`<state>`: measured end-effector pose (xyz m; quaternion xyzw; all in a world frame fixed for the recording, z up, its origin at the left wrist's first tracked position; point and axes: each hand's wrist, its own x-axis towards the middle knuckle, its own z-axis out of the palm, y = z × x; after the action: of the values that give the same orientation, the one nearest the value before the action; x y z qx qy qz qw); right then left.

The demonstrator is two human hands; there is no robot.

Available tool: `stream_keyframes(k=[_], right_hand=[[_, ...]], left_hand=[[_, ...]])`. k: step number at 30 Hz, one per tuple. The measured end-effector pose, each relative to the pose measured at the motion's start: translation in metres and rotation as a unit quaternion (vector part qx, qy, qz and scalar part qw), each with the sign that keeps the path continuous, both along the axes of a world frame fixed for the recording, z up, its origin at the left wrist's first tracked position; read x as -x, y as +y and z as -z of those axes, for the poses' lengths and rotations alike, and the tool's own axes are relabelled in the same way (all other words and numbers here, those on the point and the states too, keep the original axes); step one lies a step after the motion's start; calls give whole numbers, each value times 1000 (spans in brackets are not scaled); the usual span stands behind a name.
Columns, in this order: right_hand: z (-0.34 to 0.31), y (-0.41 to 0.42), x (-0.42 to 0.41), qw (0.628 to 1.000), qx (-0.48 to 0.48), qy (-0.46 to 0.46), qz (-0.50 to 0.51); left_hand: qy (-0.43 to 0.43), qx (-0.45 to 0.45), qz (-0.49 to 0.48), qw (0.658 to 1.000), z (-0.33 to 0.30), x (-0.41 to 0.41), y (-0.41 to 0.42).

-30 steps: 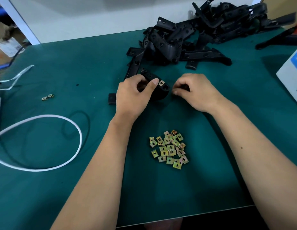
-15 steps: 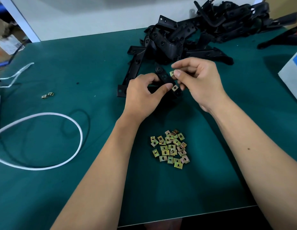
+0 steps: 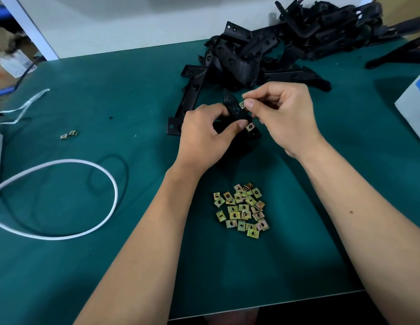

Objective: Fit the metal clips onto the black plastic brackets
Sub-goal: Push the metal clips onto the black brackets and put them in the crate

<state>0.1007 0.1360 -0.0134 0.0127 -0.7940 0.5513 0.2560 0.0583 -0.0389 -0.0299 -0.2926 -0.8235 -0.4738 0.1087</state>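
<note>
Item, at 9 o'clock of the green mat (image 3: 145,95): a white cable (image 3: 103,174) lying in a loop, and above it two stray clips (image 3: 69,135) side by side, well apart from the work.

Item, centre: left hand (image 3: 204,137), fingers and thumb curled round a black plastic bracket (image 3: 237,112), gripping it just above the mat. One fitted clip (image 3: 250,126) sits on the bracket's near end, beside the left thumb tip.

Item, at 6 o'clock of the hands: a heap of loose metal clips (image 3: 242,211), lying flat.

Item, right of centre: right hand (image 3: 286,116), thumb and forefinger pinching a metal clip (image 3: 242,104) at the bracket's upper edge, other fingers curled in.

Item, at 12 to 1 o'clock: a pile of brackets (image 3: 274,50).

Handling note: the clip's open mouth probably wants to meet the edge squarely, hole over hole, and slide on without tilt while the left hand steadies.

Obscured: the bracket's middle under the left fingers; whether the pinched clip is already seated cannot be told; a white box (image 3: 413,109) at 3 o'clock is cut by the frame.
</note>
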Motion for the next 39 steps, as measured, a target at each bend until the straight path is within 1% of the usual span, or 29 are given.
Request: stream_keyframes(k=[9, 14, 19, 21, 25, 30, 39], right_hand=[[-7, 3, -2, 1000, -27, -11, -6], [-4, -3, -3, 1000, -20, -8, -8], [3, -8, 0, 999, 17, -20, 21], [5, -11, 0, 999, 7, -26, 34], [4, -14, -1, 999, 8, -26, 25], [3, -18, -5, 998, -55, -26, 34], [-3, -18, -5, 991, -133, 6, -3]], left_hand=[[29, 32, -15, 999, 1, 0, 1], [48, 40, -28, 998, 1, 0, 3], [26, 23, -47, 998, 2, -1, 7], [20, 19, -65, 998, 4, 0, 8], [21, 19, -74, 997, 4, -1, 9], [10, 17, -83, 996, 2, -3, 8], [-16, 32, -71, 997, -4, -6, 7]])
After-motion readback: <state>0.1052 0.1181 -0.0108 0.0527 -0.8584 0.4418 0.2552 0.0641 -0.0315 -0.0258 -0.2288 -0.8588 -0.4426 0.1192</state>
